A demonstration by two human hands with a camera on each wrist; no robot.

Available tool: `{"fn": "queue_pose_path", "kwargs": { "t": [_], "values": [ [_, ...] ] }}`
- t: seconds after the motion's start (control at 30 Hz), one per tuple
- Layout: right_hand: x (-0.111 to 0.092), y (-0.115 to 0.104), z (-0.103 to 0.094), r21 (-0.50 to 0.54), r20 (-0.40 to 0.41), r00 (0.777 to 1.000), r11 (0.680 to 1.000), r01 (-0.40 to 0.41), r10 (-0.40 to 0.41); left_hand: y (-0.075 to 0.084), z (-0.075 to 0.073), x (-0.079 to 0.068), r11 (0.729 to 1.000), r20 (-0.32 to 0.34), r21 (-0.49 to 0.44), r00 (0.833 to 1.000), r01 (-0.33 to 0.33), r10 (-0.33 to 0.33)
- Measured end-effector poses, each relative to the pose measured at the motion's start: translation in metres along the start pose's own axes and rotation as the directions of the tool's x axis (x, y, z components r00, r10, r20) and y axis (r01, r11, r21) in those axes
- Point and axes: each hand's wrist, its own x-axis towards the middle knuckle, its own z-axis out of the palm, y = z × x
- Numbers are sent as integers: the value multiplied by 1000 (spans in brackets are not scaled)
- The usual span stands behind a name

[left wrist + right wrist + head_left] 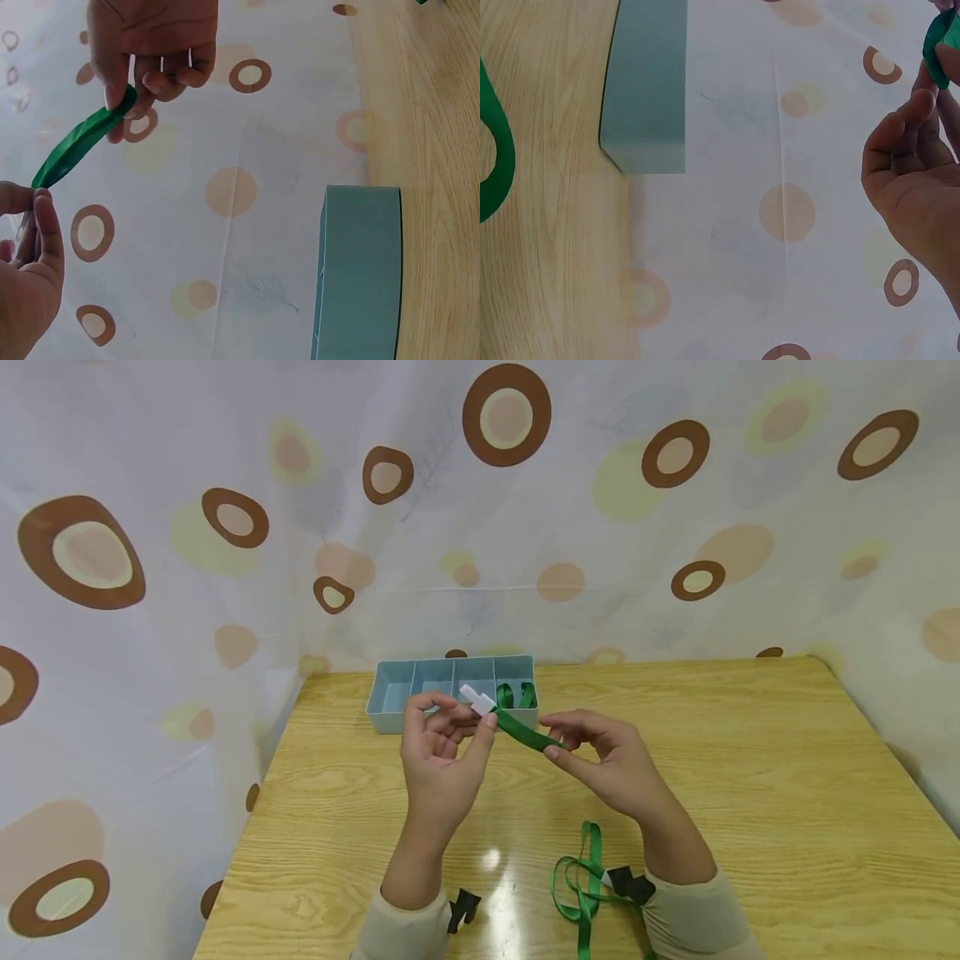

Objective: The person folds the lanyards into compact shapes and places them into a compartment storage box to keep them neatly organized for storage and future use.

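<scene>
Thumb and fingers of my left hand (441,768) pinch a white plastic clip (481,701) where a green ribbon strap (525,735) joins it. My right hand (613,768) pinches the strap's other visible end between thumb and fingertips, so a short stretch spans both hands. They are raised over the table, in front of the blue-grey divided box (386,722). In the left wrist view the strap (79,144) runs slanting between the two hands. Only part of the strap (934,52) shows in the right wrist view.
Green ribbon loops (506,696) lie in the box's rightmost compartment. More tangled green ribbon (585,912) lies on the wooden table (330,827) near my right forearm. Black pieces (463,910) show beside both sleeves. A patterned white curtain (420,552) stands behind the table.
</scene>
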Motion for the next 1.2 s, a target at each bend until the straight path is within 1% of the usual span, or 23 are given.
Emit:
{"fn": "queue_pose_path", "kwargs": {
  "t": [0.2, 0.3, 0.43, 0.57, 0.7, 0.8, 0.87, 0.97, 1.07, 1.2],
  "values": [
    [0, 1, 0, -44, 45, 999, 999, 23, -21, 1, 0, -1, 1000, 34, -11, 999, 11, -11],
    [0, 1, 0, -42, 62, 997, 998, 38, -35, 1, 0, -2, 1000, 55, -24, 998, 15, -14],
    [1, 0, 1, -35, 79, 996, 998, 47, -44, 2, 0, -3, 1000, 75, -3, 997, 5, -5],
    [2, 0, 3, -19, 84, 995, 998, 54, -53, 3, 0, -2, 999, 66, 36, 998, -15, 13],
    [2, -1, 4, -16, 78, 994, 997, 72, -71, 4, -1, -2, 997, 40, 75, 999, -21, 18],
    [2, -2, 5, -10, 75, 993, 996, 90, -89, 5, -1, -2, 996, 27, 90, 1000, -11, 9],
    [2, -1, 5, -6, 64, 992, 994, 106, -105, 5, -1, -2, 997, 31, 81, 1000, -1, -1],
    [2, 0, 6, -30, 33, 994, 994, 102, -101, 7, 0, -4, 998, 64, 54, 998, 17, -20],
    [1, 1, 7, -33, 4, 999, 998, 55, -55, 9, 0, -5, 999, 118, 36, 992, 29, -33],
    [0, 1, 6, 34, 16, 1000, 999, -2, 2, 9, 0, -5, 998, 169, 51, 985, 22, -31]
  ]
}}
